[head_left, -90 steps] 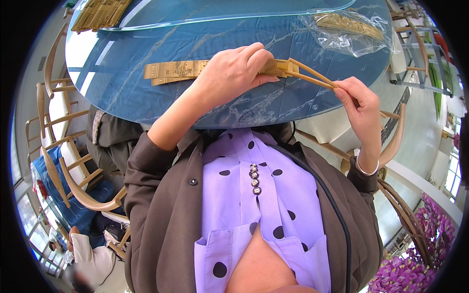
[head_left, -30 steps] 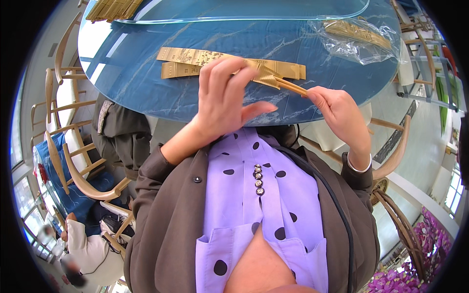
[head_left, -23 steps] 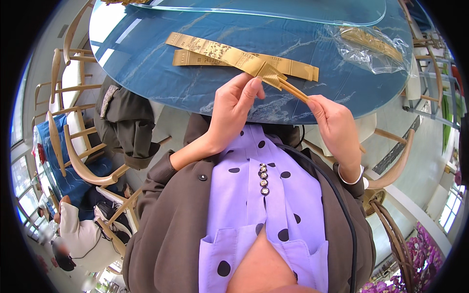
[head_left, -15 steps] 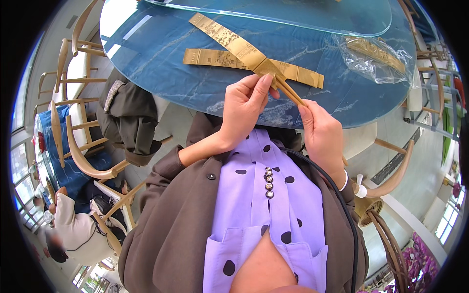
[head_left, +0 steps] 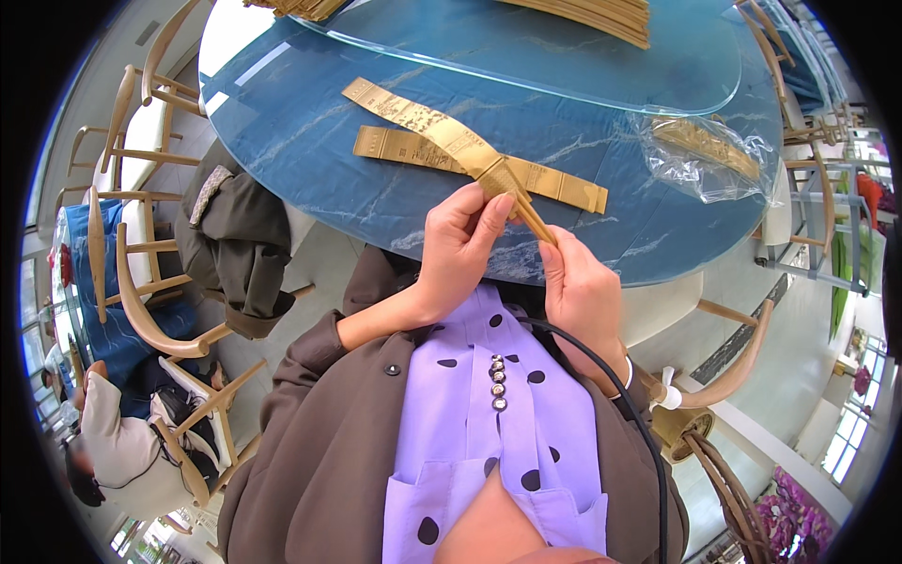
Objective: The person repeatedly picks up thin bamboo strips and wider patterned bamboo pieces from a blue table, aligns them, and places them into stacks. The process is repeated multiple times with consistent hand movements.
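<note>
Between my two hands is a gold printed paper strip, its long flat end reaching away to the far left over the table. My left hand is closed, thumb and fingers pinching the strip where it is folded over. The thumb and fingers of my right hand pinch the narrow folded end, which looks like thin edges lying side by side. Beneath the held strip, a second gold strip lies flat on the blue marbled table.
A clear plastic bag with gold strips inside lies at the table's right. Farther off, a glass turntable carries stacked gold strips. Wooden chairs stand left, one draped with a dark coat. A person sits at lower left.
The view has tilted toward the far side, so stacks on the turntable now show. Both hands still pinch the strip, its folded end now pointing more toward me.
</note>
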The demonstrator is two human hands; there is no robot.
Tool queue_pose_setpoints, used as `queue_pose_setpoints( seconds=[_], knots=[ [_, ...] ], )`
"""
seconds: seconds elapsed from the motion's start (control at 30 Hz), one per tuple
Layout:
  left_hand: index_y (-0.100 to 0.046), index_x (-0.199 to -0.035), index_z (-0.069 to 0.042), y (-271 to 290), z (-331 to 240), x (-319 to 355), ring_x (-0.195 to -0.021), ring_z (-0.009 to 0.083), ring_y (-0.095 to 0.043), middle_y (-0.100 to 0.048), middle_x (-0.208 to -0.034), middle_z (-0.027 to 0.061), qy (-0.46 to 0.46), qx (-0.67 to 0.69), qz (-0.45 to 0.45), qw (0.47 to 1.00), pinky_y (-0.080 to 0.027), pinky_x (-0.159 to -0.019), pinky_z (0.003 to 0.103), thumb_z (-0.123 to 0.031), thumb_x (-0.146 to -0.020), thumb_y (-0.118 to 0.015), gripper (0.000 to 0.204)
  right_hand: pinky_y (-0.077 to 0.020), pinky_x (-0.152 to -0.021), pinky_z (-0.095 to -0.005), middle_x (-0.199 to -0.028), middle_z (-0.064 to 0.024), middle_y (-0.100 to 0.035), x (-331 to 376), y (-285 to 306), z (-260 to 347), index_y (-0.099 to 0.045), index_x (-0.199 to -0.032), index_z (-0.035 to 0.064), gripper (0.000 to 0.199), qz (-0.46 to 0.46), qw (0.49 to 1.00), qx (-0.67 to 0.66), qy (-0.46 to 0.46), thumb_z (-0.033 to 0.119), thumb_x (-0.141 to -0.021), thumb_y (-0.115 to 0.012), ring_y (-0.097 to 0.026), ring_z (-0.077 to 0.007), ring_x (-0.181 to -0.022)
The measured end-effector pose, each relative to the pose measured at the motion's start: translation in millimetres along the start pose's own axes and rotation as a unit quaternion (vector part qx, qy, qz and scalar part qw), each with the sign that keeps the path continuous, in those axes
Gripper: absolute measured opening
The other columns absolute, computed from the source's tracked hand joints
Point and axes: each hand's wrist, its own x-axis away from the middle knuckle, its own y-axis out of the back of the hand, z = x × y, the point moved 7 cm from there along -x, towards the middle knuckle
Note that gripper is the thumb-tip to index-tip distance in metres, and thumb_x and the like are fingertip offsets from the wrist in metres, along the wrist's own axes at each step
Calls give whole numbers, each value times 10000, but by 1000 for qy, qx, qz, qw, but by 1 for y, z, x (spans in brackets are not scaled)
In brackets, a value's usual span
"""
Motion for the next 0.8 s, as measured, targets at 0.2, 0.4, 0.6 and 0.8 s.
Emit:
queue_pose_setpoints(
  seconds=[0.2, 0.4, 0.6, 0.8],
  knots=[
    [-682, -1004, 10, -1, -15, -8, -637, 20, -389, -558, -761, -51, 17, 110, -7, 994, -321, -545, 207, -235, -1082, -502, 314, -509, -557, -386, -818, -122, -643, 0, -7, 2, -626, -1185, 4, 287, -14, 999, 21, 23, 219, -995, -615, -644, -318, -648],
    [-675, -964, -32, 33, -58, -29, -557, -19, -291, -506, -683, -84, -95, 90, -92, 987, -232, -494, 196, -266, -1084, -494, 320, -537, -644, -358, -982, -166, -705, 4, 3, -6, -636, -1216, 15, 305, 31, 996, -71, -32, 211, -983, -644, -689, -323, -749],
    [-668, -964, -36, 44, -73, -56, -588, -11, -315, -544, -758, -61, -113, 148, -77, 979, -250, -518, 188, -297, -1087, -487, 341, -507, -601, -347, -869, -159, -676, 28, 21, -26, -658, -1209, 6, 264, -32, 998, -39, 34, 98, -968, -602, -651, -301, -662],
    [-654, -948, -44, 13, -60, -49, -680, 20, -364, -520, -793, -57, -85, 168, -27, 982, -312, -596, 204, -306, -1092, -470, 352, -510, -565, -354, -845, -169, -705, 58, 28, -19, -662, -1194, -46, 305, -137, 982, 21, 127, 109, -933, -631, -646, -284, -598]
  ],
)
